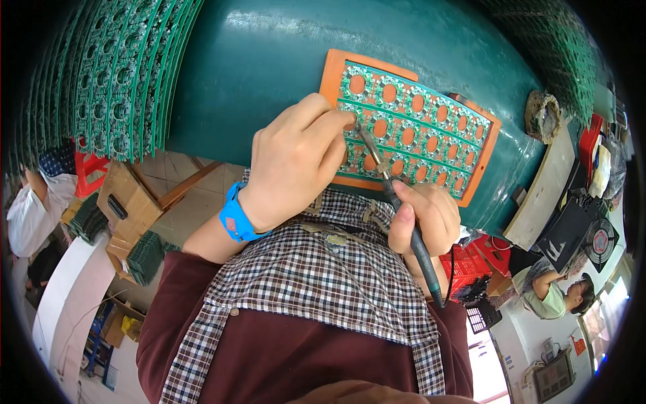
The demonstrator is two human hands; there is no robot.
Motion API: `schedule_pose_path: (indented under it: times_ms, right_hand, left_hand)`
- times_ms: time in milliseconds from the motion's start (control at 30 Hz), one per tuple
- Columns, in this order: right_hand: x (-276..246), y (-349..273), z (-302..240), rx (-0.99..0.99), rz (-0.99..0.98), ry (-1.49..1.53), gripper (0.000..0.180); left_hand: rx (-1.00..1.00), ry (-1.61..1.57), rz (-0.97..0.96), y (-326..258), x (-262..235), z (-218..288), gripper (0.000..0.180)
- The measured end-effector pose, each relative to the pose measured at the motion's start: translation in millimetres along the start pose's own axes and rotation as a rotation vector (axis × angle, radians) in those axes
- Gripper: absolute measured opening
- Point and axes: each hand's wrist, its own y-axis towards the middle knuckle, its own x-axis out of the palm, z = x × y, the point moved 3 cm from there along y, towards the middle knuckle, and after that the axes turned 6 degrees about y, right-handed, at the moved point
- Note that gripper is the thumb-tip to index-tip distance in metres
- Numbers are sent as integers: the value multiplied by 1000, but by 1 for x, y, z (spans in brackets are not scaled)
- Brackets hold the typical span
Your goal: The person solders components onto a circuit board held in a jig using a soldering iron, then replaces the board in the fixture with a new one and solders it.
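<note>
Clamped around the dark handle of a soldering iron (422,259), our right hand (431,219) keeps thumb and fingers together on it. Our left hand (289,158) reaches over the near left part of the green circuit board panel (420,139); we cannot tell whether its fingertips pinch anything. That panel lies in a shallow orange tray (330,81) on the green table (249,54), the orange showing through its rows of round openings. Many more green boards (128,74) stand close together at the upper left.

We hold the left hand back upward, fingers bent, a blue wristband (237,215) on its wrist. Our right hand is lower, its thumb toward us. The iron slants from lower right to upper left, its metal tip beside our left fingertips, at the panel. The panel's long axis runs left to right, dropping toward its right end.
</note>
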Motion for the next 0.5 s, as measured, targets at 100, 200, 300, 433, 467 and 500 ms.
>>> schedule_pose_path:
  times_ms: [100, 200, 300, 433, 467, 500]
  right_hand:
    - [-9, -8, -5, -21, 25, 0, 14]
    - [-9, -15, -8, -58, 31, 64, 15]
    - [-5, -19, -10, -24, -14, 90, 14]
    - [3, -23, -8, -13, 7, 79, 15]
    - [4, -23, -9, -13, 7, 77, 15]
    - [4, -22, -9, -15, 1, 70, 15]
  left_hand:
    - [-83, -87, 31, -8, -5, 2, 15]
    - [-123, -115, 39, -24, -2, -2, 15]
    - [-101, -139, 23, -31, 2, 2, 16]
    - [-62, -147, 4, -32, 5, 0, 16]
    - [-50, -148, 3, -31, 5, -2, 15]
    - [-37, -148, 3, -31, 5, -2, 15]
